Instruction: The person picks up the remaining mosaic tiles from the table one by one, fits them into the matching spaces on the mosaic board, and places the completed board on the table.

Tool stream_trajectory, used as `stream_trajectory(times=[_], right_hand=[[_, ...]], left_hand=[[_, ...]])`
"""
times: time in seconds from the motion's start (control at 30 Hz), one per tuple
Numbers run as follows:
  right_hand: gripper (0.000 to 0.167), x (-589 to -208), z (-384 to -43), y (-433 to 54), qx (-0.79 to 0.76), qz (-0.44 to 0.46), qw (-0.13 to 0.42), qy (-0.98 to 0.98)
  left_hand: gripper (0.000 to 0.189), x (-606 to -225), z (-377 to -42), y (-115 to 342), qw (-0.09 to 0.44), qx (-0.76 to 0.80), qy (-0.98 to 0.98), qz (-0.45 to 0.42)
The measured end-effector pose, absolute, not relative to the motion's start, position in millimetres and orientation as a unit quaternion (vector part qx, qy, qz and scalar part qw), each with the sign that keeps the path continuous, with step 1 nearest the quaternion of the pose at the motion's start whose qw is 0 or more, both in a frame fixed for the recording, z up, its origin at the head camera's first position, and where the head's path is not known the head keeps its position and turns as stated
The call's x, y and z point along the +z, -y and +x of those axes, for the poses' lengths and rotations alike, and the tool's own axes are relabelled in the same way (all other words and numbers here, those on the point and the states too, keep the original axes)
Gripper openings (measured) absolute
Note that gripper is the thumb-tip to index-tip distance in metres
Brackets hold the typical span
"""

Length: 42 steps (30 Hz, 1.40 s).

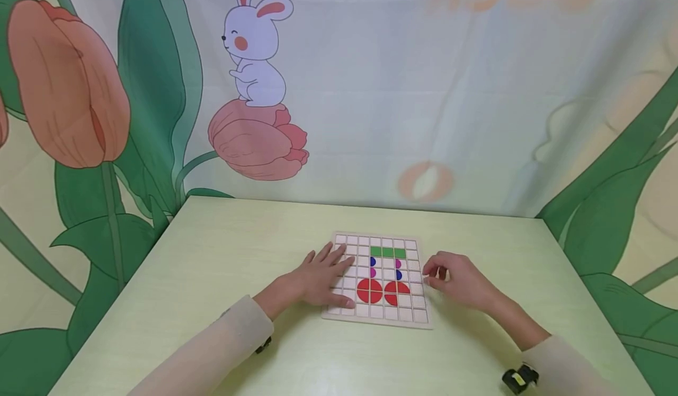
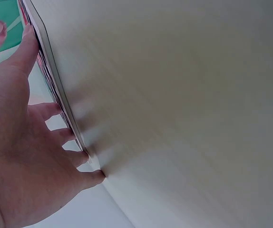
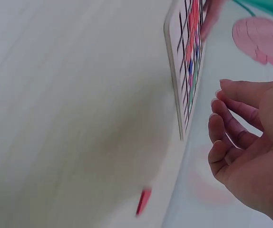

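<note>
A square wooden grid board (image 1: 413,316) lies on the table. Green squares (image 1: 388,252) form a row near its top, with small blue and magenta half-round pieces below. Red quarter-circle pieces (image 1: 369,291) make one full circle; beside it, a second red shape (image 1: 396,290) lacks its lower right quarter. My left hand (image 1: 324,275) rests on the board's left side, fingers spread. Just off the right edge hovers my right hand (image 1: 455,278), fingers loosely bent, thumb near the index fingertip, nothing visible between them. A blurred red piece (image 3: 143,202) shows over the tabletop in the right wrist view.
The pale table (image 1: 254,225) reaches back to a printed curtain (image 1: 360,90) with a rabbit and tulips. Each sleeve has a dark device near the wrist, such as the right wrist device (image 1: 520,378).
</note>
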State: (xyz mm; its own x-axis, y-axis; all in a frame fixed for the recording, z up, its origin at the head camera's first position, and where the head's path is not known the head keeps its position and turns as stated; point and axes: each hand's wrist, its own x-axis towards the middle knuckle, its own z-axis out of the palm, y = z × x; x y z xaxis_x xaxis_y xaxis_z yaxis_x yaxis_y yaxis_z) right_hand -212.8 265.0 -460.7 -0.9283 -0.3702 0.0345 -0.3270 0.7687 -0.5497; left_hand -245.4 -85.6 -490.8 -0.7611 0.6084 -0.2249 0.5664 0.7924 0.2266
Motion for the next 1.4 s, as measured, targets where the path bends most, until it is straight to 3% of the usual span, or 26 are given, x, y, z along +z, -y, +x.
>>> stream_trajectory(times=[0.63, 1.03, 1.4], right_hand=[[0.016, -477.2, -193.0, -365.7, -0.261, -0.153, 0.025, -0.953], [0.017, -490.3, -191.8, -363.2, -0.253, -0.134, 0.013, -0.958], [0.017, -489.2, -193.6, -360.6, -0.284, -0.127, 0.047, -0.949]], left_hand=[[0.109, -494.1, -246.2, 84.3, 0.143, 0.077, -0.936, 0.311], [0.109, -494.0, -247.6, 84.7, 0.138, 0.077, -0.936, 0.313], [0.11, -492.6, -246.3, 85.5, 0.141, 0.077, -0.936, 0.313]])
